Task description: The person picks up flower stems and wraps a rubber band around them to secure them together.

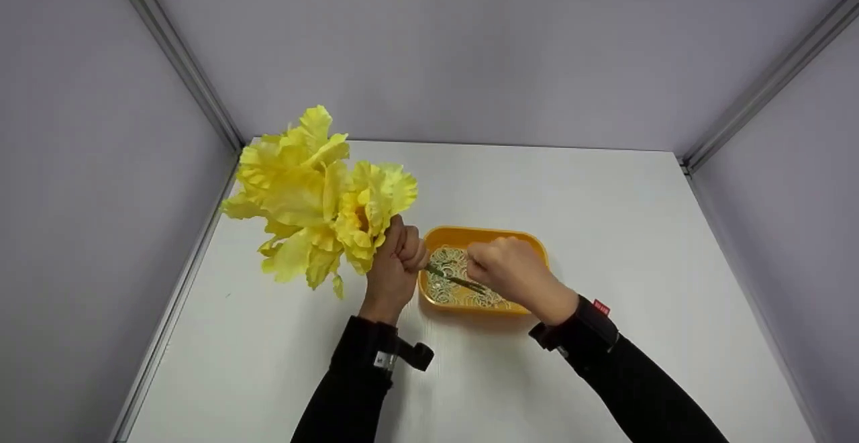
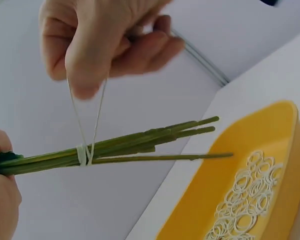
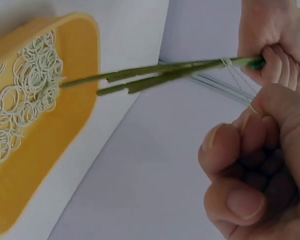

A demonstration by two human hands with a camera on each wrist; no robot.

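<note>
Flower stems [image 2: 140,145], green and thin, are gathered in a bundle that your left hand [image 1: 396,262] grips in a closed fist just under the yellow flower heads [image 1: 315,201], above the white table [image 1: 604,215]. Your right hand [image 1: 510,268] pinches a rubber band [image 2: 85,120] between thumb and fingers and pulls it away from the stems; the band is already wound around the bundle close to your left fist. To do this step well, keep the fist tight so the stems do not slide apart, pull the band only as far as needed, and bring each new loop over the cut ends, which point toward the orange tray [image 1: 530,245] of spare rubber bands [image 3: 25,85]. One stem stands a little apart from the others in the left wrist view, so press it back before the next turn. How many turns the band already makes is hard to count; it is perhaps two. Your right fingertips are hidden in the head view, and the flower heads are cut off in both wrist views.
</note>
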